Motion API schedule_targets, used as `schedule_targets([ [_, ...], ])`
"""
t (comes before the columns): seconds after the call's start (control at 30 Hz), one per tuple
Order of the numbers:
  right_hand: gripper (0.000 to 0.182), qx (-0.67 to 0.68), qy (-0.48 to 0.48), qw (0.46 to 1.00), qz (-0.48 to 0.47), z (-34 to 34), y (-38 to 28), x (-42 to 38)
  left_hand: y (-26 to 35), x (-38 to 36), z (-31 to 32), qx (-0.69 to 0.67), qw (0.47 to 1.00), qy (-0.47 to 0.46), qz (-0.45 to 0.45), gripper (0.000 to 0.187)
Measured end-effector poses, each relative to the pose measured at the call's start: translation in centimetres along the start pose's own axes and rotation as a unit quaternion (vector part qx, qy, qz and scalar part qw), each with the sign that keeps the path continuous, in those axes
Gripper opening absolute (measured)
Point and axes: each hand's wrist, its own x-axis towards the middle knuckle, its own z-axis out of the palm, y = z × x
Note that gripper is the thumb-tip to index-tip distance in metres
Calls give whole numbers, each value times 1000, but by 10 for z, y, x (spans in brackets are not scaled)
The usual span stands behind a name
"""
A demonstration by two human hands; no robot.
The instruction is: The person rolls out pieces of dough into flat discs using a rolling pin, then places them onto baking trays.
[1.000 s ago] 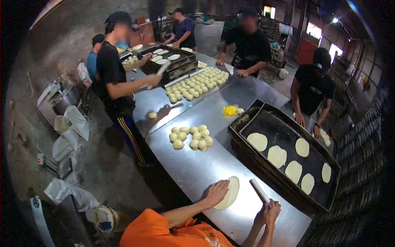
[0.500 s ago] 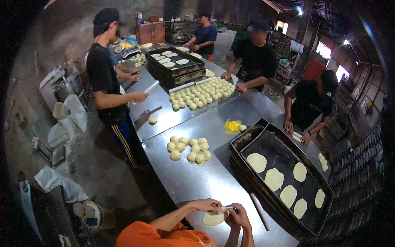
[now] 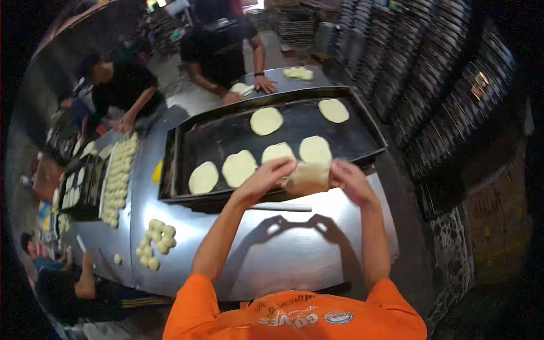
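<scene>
Flattened dough round [image 3: 307,178]: held in the air between the left hand [image 3: 266,177] and right hand [image 3: 350,180], fingers pinching its two sides, above the near rim of the black tray [image 3: 226,131]. Tray: six dough discs [image 3: 238,168]; bare room at its left and far right. Rolling pin [image 3: 280,208]: on the steel table [image 3: 283,255], just beside the tray's near edge. Dough balls [image 3: 156,242]: near left, well apart.

Both arms are stretched forward, the left hand [image 3: 271,174] and right hand [image 3: 351,180] raised level, fingers pinched shut.
</scene>
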Motion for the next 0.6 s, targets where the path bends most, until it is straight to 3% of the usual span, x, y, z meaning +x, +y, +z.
schedule_targets([
  [0.03,27,48,8,999,-11,-19,-24,8,22,32,12,47,998,-6,37,42],
  [0.13,35,3,118,993,14,-92,-52,41,43,123,49,-3,999,-10,42,47],
  [0.27,52,-58,192,975,100,-155,-62,67,-14,234,77,-67,997,16,27,52],
  [0.3,53,-63,203,970,117,-178,-50,80,-17,241,84,-83,994,35,-61,50],
  [0.37,53,-110,207,961,148,-220,-21,106,-10,237,112,-213,973,68,-55,51],
  [0.43,54,-154,210,947,186,-236,-1,126,-57,272,108,-270,958,53,-75,52],
  [0.5,59,-259,212,939,82,-228,19,139,-86,282,109,-213,962,168,17,63],
  [0.53,54,-365,294,881,-64,-214,31,141,-77,267,112,-89,953,284,57,77],
  [0.57,45,-461,254,850,-28,-194,4,136,-88,259,104,-4,948,297,109,72],
  [0.6,38,-458,317,820,-127,-183,12,136,-86,235,97,-27,956,250,151,65],
])
